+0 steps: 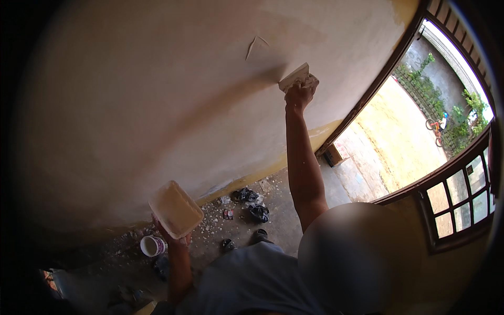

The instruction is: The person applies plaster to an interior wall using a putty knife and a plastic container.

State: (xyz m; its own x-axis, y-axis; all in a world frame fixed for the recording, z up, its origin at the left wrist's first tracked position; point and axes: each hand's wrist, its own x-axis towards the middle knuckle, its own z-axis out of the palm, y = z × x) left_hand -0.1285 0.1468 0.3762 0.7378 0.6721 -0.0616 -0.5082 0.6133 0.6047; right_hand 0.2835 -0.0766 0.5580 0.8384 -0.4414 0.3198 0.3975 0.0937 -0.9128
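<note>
My right hand (300,93) is closed around a wide, pale flat scraper (293,74) crusted with whitish material, its blade against or very close to the plastered wall (178,94); a dark shadow runs leftward from it. Low on the left, my left hand (185,240) grips a shallow rectangular tray (177,206) with pale smears inside, held out in front of the wall. The fingers under the tray are partly hidden. A small cracked or peeling mark (253,46) shows on the wall above the scraper.
Below are a white bucket (154,246), dark crumpled bags (258,213) and scattered debris on the concrete floor (231,236). To the right, an open doorway shows a yard with a bicycle (437,131), beside a cardboard box (332,155) and a paned window (460,197).
</note>
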